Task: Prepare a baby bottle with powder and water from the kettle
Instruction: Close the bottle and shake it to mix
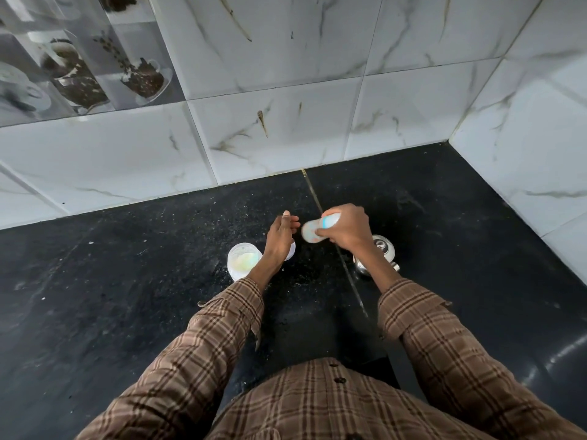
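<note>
Here, from the head camera, my right hand grips the baby bottle, tilted on its side above the black tabletop, roughly midway between its side edges. My left hand hangs just beside it, fingers straight and relaxed, holding nothing. Below that wrist stands an open white powder container. A steel kettle sits under my right forearm, toward the right edge.
</note>
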